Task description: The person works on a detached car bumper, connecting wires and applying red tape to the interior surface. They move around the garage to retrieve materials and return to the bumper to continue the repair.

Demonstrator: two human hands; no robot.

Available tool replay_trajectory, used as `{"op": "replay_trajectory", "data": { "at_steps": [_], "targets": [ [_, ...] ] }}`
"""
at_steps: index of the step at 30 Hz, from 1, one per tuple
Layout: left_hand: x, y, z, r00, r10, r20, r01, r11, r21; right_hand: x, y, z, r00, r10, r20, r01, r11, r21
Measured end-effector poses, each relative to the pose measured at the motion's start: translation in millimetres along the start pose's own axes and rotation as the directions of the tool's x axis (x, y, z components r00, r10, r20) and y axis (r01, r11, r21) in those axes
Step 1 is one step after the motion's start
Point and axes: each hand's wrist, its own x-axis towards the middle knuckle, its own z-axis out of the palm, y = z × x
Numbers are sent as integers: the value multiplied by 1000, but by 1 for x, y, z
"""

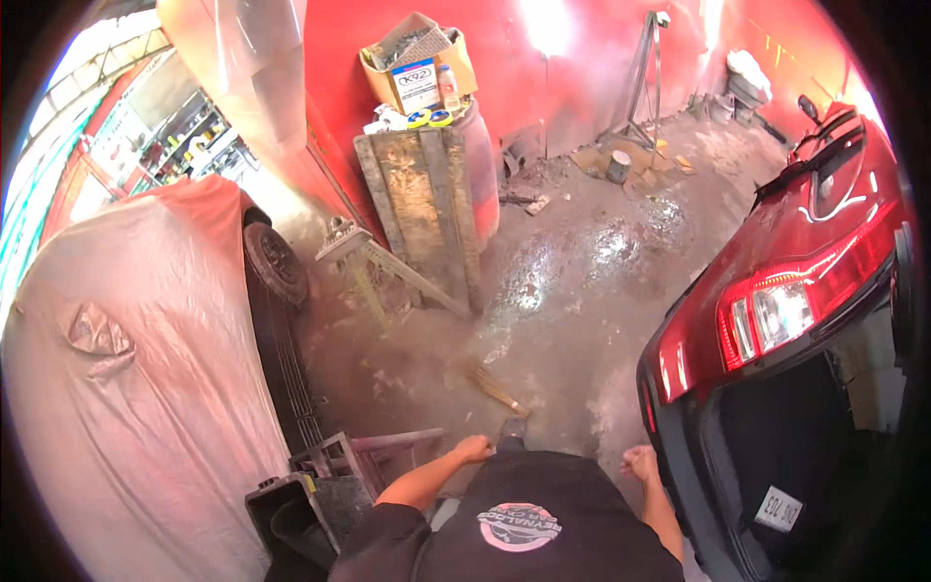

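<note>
My left hand (475, 448) is closed in front of my dark shirt, and nothing shows sticking out of it. On the other side, my right hand (639, 463) has its fingers curled, close to the rear of a red car (824, 262); I see no object in it. A straw broom (497, 388) lies on the wet grey floor (562, 349), just past the tip of my shoe (514, 427). Neither hand touches the broom.
A sheet-covered car (145, 369) fills the left side. A dark plastic bin (291, 514) stands near my left arm. Ahead are a worn wooden board (412, 213), a box (419, 73), a leaning slotted metal piece (388, 267), a can (619, 167) and a metal stand (645, 78).
</note>
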Motion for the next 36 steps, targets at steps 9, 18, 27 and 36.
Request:
{"op": "replay_trajectory", "data": {
  "at_steps": [9, 18, 27, 36],
  "targets": [
    [39, -70, 34, 999, -32, 43, 31, 999, 28, -2, -71, 65, 952, -296, 74, 301, 867, -397],
    [69, 3, -59, 994, -44, 103, 47, 998, -31, -42, 22, 32, 997, -18, -72, 1, 973, -231],
    [80, -24, -29, 994, 66, 91, -60, 996, -67, -30, 11, 65, 989, -73, -125, 17, 917, -399],
    [68, -26, -17, 994, -12, 109, 27, 991, -130, -2, 2, 63, 980, -192, -57, 149, 888, -434]
  ]
}}
